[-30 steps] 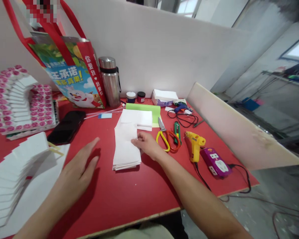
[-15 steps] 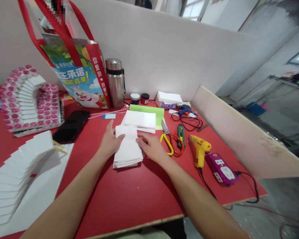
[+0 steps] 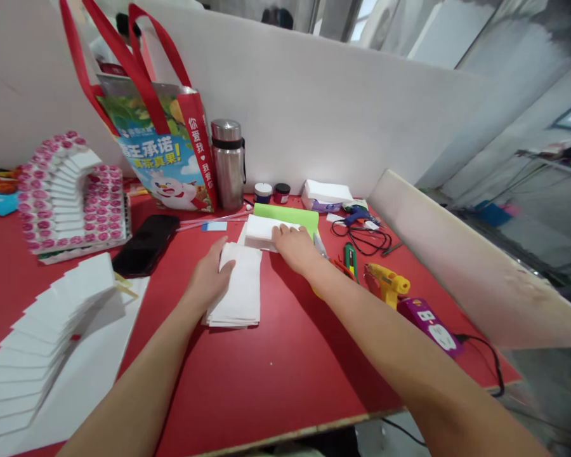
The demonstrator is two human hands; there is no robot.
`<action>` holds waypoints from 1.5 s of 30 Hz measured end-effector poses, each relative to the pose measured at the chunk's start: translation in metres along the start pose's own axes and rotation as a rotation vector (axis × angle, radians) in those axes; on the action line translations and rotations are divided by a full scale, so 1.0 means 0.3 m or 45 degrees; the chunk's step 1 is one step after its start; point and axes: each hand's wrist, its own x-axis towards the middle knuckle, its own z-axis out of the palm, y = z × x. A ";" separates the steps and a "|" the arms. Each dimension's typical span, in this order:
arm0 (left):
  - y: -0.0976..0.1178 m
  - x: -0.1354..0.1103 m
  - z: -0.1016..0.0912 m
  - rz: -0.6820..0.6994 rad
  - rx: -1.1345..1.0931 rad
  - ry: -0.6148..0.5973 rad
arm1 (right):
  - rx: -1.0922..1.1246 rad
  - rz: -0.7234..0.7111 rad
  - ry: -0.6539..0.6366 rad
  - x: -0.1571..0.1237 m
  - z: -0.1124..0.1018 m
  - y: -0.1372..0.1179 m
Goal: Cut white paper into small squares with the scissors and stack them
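Note:
A stack of white tissues [image 3: 238, 285] lies lengthwise on the red table in front of me. My left hand [image 3: 212, 276] grips its left edge, thumb on top and fingers along the side. Just behind it, a second white tissue stack [image 3: 261, 230] rests on a light green sheet [image 3: 290, 217]. My right hand [image 3: 297, 247] has its fingers over the right end of that second stack; its thumb is hidden. Beneath my right forearm, the scissors [image 3: 320, 246] are mostly covered.
On the right are a green utility knife [image 3: 350, 260], a yellow glue gun [image 3: 389, 284] and a purple power strip [image 3: 431, 327]. A phone [image 3: 145, 244], fanned white pieces [image 3: 52, 324] and a pink-and-white paper model [image 3: 71, 203] occupy the left. Behind stand a bag [image 3: 166, 152] and a steel flask [image 3: 228, 165].
My right hand has left the near tissue stack and reached forward onto the farther one. My left hand stays on the near stack, which has turned slightly. The view has shifted a little.

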 end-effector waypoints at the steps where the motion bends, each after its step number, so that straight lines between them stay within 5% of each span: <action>1: 0.004 -0.001 -0.001 -0.015 0.024 0.015 | -0.001 0.008 -0.003 0.005 0.008 0.000; 11: 0.029 -0.022 0.013 0.076 0.205 0.055 | 0.013 0.273 0.039 -0.006 -0.043 0.059; 20: 0.040 -0.035 -0.006 0.144 0.439 0.062 | 0.173 0.361 0.201 -0.229 -0.201 0.016; 24: 0.087 -0.042 -0.018 0.204 -0.122 0.175 | 0.295 0.310 0.279 -0.275 -0.198 -0.060; 27: 0.140 -0.064 -0.006 0.024 -1.085 -0.143 | 0.364 0.249 0.309 -0.260 -0.176 -0.144; 29: 0.167 -0.080 0.012 -0.099 -1.469 -0.344 | 0.410 0.117 0.299 -0.243 -0.161 -0.200; 33: 0.184 -0.083 0.041 -0.525 -1.577 -0.170 | 0.574 -0.188 0.182 -0.219 -0.154 -0.232; 37: 0.181 -0.053 0.041 -0.805 -1.777 -0.014 | 0.626 0.045 0.192 -0.184 -0.159 -0.121; 41: 0.180 -0.044 0.043 -0.870 -1.774 0.009 | 0.628 0.292 0.061 -0.093 -0.116 0.036; 45: 0.172 -0.046 0.054 -0.823 -1.757 0.036 | 0.678 0.227 -0.166 0.005 -0.061 0.144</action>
